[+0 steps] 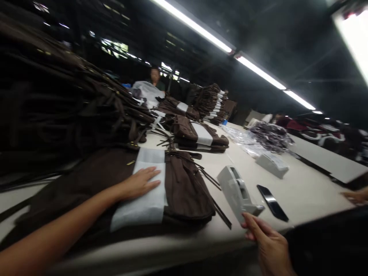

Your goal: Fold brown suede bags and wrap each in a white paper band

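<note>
My left hand (140,183) lies flat with its fingers spread on a white paper band (149,159). The band runs across a dark brown folded fabric piece (186,188), which has cords hanging off its right side. A grey tape dispenser (234,188) stands on the table to the right of it. Just in front of the dispenser's near end, my right hand (266,237) is closed in a pinch of thumb and fingers. Whatever lies between those fingertips is too small to make out.
More banded brown pieces (198,132) lie behind, and a tall brown pile (57,88) rises at left. A phone (272,202), a second grey dispenser (271,165) and clear plastic bags (247,140) are on the white table (310,195). Another person's hand (356,195) shows at right.
</note>
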Available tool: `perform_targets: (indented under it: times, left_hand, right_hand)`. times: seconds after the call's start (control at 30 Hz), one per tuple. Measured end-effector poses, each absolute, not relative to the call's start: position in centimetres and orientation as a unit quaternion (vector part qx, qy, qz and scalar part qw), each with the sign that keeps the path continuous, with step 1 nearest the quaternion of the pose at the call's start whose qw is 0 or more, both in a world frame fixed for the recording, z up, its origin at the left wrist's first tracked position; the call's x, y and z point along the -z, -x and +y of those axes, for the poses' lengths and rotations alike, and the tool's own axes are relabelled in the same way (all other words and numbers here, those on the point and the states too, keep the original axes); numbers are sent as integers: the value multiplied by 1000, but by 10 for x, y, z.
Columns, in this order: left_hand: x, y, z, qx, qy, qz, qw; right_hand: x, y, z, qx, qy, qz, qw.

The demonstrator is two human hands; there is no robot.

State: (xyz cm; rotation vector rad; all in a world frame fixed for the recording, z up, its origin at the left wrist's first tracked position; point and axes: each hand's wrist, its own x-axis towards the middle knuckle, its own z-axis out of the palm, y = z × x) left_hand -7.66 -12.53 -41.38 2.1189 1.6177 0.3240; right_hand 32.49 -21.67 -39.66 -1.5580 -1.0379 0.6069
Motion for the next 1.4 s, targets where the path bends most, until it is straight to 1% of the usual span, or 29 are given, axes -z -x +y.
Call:
perform_targets:
  times: [0.1, 0.17, 0.23, 0.37, 0.5, 0.77, 0.97, 1.13, 1.3, 1.4]
  left_hand:
    - [412, 78, -128, -129, -765, 586, 236]
    - [413, 79, -130, -134, -763, 588, 233]
    - [413, 78, -133, -139, -762, 591, 226]
    - [411, 73, -138, -151, -758, 598, 214]
    - [411, 69, -142, -171, -750, 606, 203]
    - [413, 67, -145, -215, -728, 617, 209]
    - [415, 67, -144, -228, -721, 617, 217]
    - [412, 68, -146, -241, -716, 618, 217]
    - [407, 70, -147, -254, -698, 636, 210]
    - [406, 73, -145, -256, -693, 641, 209]
  right_hand:
    - [365, -258, -190, -389, 573, -506, 514]
    - [352, -208, -166, -436, 522, -554, 480]
    - [346, -162, -139, -467, 483, -576, 466]
    - [353, -86, -88, -531, 496, -533, 434]
    - [373, -41, -61, -538, 531, -517, 402]
    - [413, -22, -39, -483, 591, -537, 359]
    - [425, -24, -22, -435, 624, -577, 297]
    - [420, -21, -13, -432, 639, -608, 190]
    - [403, -20, -3, -413, 654, -632, 58]
    - [392, -24, -3, -390, 648, -654, -3]
